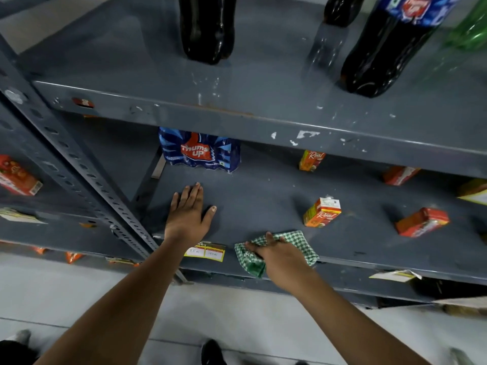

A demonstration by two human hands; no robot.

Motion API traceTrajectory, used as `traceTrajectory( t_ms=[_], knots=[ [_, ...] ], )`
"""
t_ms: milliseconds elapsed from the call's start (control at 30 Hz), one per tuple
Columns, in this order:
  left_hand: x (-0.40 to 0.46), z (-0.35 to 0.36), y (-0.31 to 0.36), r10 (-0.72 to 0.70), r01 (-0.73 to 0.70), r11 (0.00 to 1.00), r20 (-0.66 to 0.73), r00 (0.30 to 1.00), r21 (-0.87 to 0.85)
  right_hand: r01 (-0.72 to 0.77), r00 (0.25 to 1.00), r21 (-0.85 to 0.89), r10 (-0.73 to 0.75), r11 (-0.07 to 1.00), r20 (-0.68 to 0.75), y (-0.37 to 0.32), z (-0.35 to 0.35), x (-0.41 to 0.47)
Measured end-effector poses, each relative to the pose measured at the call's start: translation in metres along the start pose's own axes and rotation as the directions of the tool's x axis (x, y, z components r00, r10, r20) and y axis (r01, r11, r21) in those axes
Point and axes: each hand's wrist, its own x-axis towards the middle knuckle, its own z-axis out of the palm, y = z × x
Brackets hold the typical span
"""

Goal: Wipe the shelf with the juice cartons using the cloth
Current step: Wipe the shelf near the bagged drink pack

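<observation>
The likeliest slip, as I judge it, is the cloth [276, 250] sweeping rightward into the small juice carton [322, 212] standing just beyond it and toppling it (the cartons look light). The cloth also hangs over the front lip of the shelf [263, 191] at lower centre and could slide off. The right hand [276, 255] presses it down, fingers fairly straight on top. The left hand [188, 210], left of centre, lies spread flat on bare shelf, well apart from the cloth.

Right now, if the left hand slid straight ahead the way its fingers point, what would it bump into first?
Probably the Thums Up pack. The left hand lies flat on the shelf, fingers aimed toward the back, with only bare shelf between, as far as the picture shows.
</observation>
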Motion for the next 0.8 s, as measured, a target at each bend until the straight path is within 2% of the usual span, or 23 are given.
traceTrajectory(
  t_ms=[100,200,267,367,500,700,800],
  knots=[
    [0.0,0.0,-0.001,0.003,-0.003,1.0,0.0,1.0,-0.021,0.024,0.998,-0.004,-0.023,1.0,0.054,0.005,-0.011,-0.012],
    [0.001,0.001,-0.001,0.007,-0.007,1.0,-0.026,1.0,-0.027,0.009,1.0,0.032,-0.01,0.999,0.026,0.005,-0.039,-0.016],
    [0.002,0.001,-0.001,0.002,-0.004,0.999,-0.036,0.999,-0.038,-0.108,0.994,0.08,0.109,0.991,-0.015,0.011,-0.069,-0.003],
    [0.003,0.001,-0.002,0.003,-0.006,0.998,-0.035,0.999,-0.064,-0.262,0.945,0.184,0.291,0.947,-0.149,0.028,-0.111,0.046],
    [0.002,0.003,-0.003,0.012,-0.016,0.996,-0.043,0.999,-0.084,-0.326,0.876,0.304,0.407,0.895,-0.258,0.045,-0.141,0.113],
    [0.002,0.007,-0.007,0.024,-0.028,0.998,-0.072,0.997,-0.06,-0.244,0.953,0.22,0.276,0.944,-0.127,0.06,-0.09,0.166],
    [0.002,0.008,-0.007,0.03,-0.035,0.998,-0.082,0.996,-0.06,-0.33,0.922,0.255,0.368,0.909,-0.118,0.041,-0.075,0.158]
  ],
)
